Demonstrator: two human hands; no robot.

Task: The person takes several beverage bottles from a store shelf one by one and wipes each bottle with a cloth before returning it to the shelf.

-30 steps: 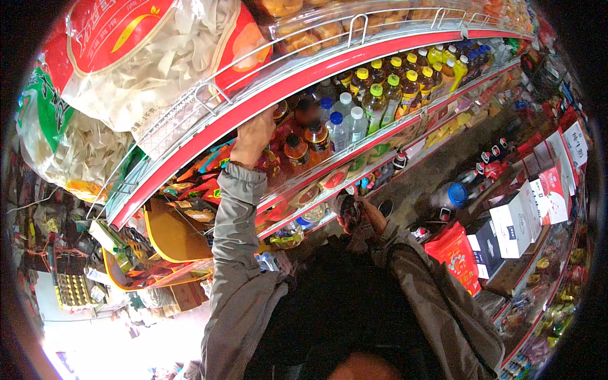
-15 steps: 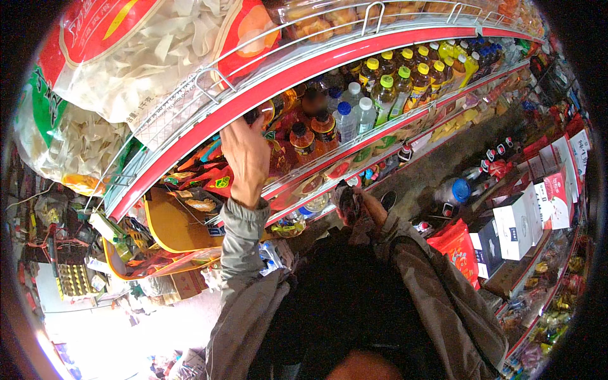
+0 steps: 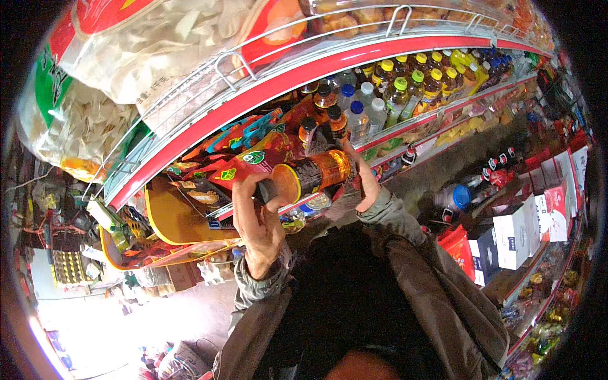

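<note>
Grip in the head view is two-handed: the left hand pinches the near, left end of an amber bottle with a dark label between thumb and curled fingers, while the right hand holds a bunched dark cloth against its right end. Some right fingers are hidden, so their exact bend cannot be told. Its wrist angles up and leftward from a grey sleeve, fingers pointing up; the left wrist stands nearly upright, back of the hand toward the camera. Lying slantwise, the bottle is held just in front of a red-edged shelf, where dark-capped bottles and blue-capped bottles stand behind it. Red packets lie beyond the left hand, near a yellow bin. Above, a large bag of flat noodles rests behind a wire rail.
</note>
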